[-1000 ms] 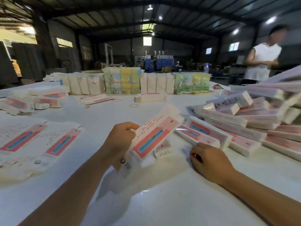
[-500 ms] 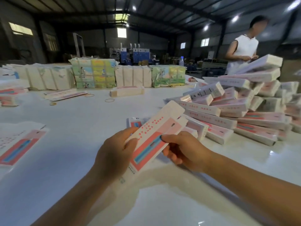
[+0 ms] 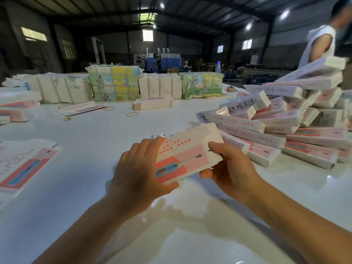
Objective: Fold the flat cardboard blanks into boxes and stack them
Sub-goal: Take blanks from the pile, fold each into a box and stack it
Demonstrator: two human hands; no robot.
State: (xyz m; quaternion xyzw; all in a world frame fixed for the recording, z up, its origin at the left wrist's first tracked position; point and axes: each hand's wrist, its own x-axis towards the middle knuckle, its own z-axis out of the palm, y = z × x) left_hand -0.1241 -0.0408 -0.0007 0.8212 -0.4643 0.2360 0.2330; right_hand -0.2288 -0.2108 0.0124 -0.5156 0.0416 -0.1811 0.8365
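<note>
I judge the job well along: a big heap of folded boxes (image 3: pixel 285 128) fills the right of the frame, flat blanks (image 3: pixel 24 164) wait at the left edge. At centre, above the table (image 3: pixel 85 134), my left hand (image 3: pixel 139 174) and right hand (image 3: pixel 230 170) each grip a white-and-pink blank (image 3: pixel 187 153), seemingly part-formed, ends not closed

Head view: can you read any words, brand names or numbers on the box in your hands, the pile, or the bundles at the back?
Nothing is legible enough to quote.
Box gripped by left hand and right hand: red characters above a toothbrush picture, too blurred.
Pile of boxes: rows of red characters and dark fine print, too small.
Flat blank at left: red print, blurred.
Colourful bundles: pictures only, no readable text.
</note>
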